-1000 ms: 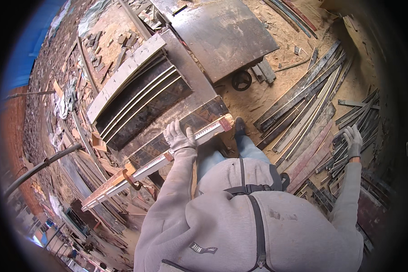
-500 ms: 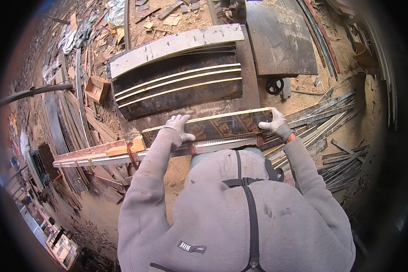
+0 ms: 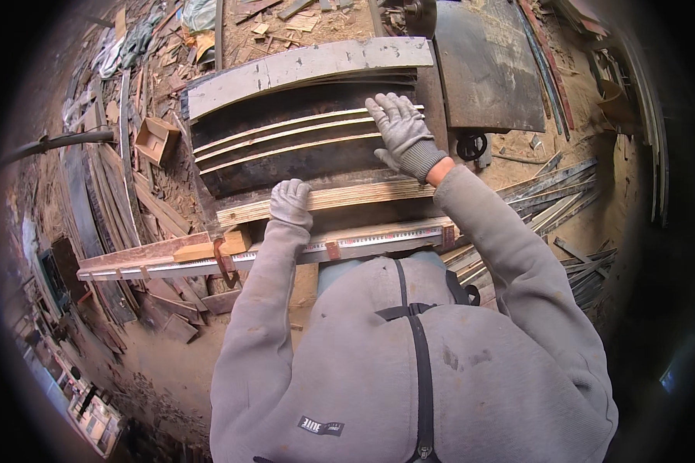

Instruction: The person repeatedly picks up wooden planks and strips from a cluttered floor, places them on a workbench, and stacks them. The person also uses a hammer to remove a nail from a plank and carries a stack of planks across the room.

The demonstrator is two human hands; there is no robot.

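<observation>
My left hand [image 3: 290, 205], in a grey-white work glove, has its fingers bent over the left part of a plywood board [image 3: 363, 197] whose pale layered edge faces up. My gloved right hand [image 3: 403, 136] reaches across to the right ends of several dark-faced plywood strips [image 3: 293, 158] behind it. Its fingers are stretched out over their pale edges, with the thumb apart; whether it presses on them I cannot tell. Just in front of the held board runs a measuring scale [image 3: 394, 236] along a rail. A wooden block [image 3: 235, 241] sits beside a rusty clamp [image 3: 222, 258].
A curved, white-painted board [image 3: 309, 68] lies along the far side of the strips. To the right stand a metal table [image 3: 486, 73] and a black handwheel [image 3: 471, 145]. Scrap strips [image 3: 548, 197] lie at the right, an open wooden box [image 3: 156, 141] at the left.
My right hand has left the near board's right end and moved up and left to the strips behind. The near board now shows its layered edge instead of its printed face. My left hand shifted slightly.
</observation>
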